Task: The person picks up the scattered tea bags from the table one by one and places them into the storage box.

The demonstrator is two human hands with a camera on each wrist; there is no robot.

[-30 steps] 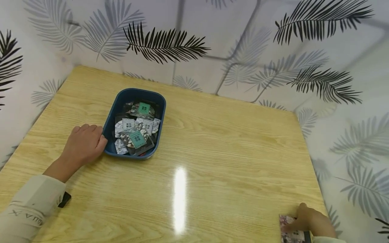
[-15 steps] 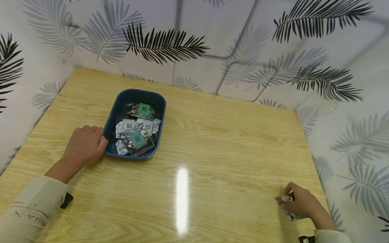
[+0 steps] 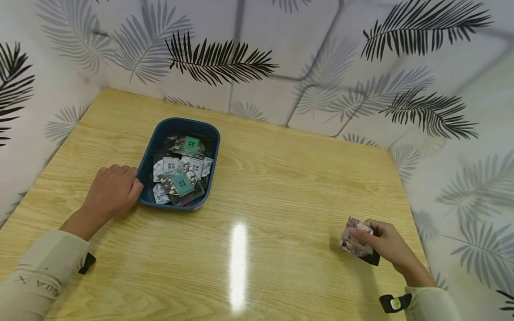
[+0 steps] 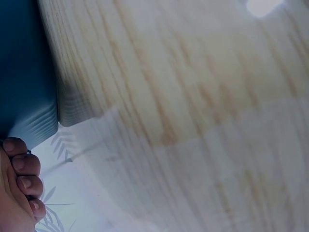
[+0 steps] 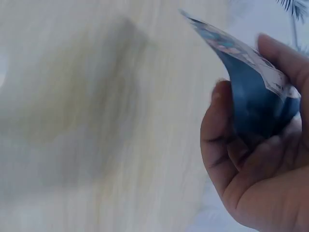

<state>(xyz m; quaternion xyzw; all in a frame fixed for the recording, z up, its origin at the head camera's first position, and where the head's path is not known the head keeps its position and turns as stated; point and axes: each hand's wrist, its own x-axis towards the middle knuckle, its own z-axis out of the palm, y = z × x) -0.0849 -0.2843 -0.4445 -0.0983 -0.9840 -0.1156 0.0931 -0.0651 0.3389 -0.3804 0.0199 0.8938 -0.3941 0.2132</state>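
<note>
My right hand (image 3: 391,245) holds a small flat packet (image 3: 353,240) above the right part of the table, thumb on its pink floral printed face. In the right wrist view, the packet (image 5: 256,96) bends between the thumb and the curled fingers, its dark back showing. At the left, my left hand (image 3: 114,191) grips the near-left corner of a blue plastic bin (image 3: 218,138), thumb at the rim. Curled fingertips (image 4: 29,186) appear just under the bin's corner in the left wrist view. Several packets (image 3: 182,183) with green or white labels lie loosely piled inside the bin.
The light wood table (image 3: 281,200) carries a bright streak of reflected light near its middle. White cloth (image 3: 329,53) with black and grey leaf prints hangs behind the table and along its sides. A black band (image 3: 395,303) is at the right sleeve.
My right hand has lifted the packet off the table near the front right corner and carried it up, forward and left. The left hand and bin have stayed put.
</note>
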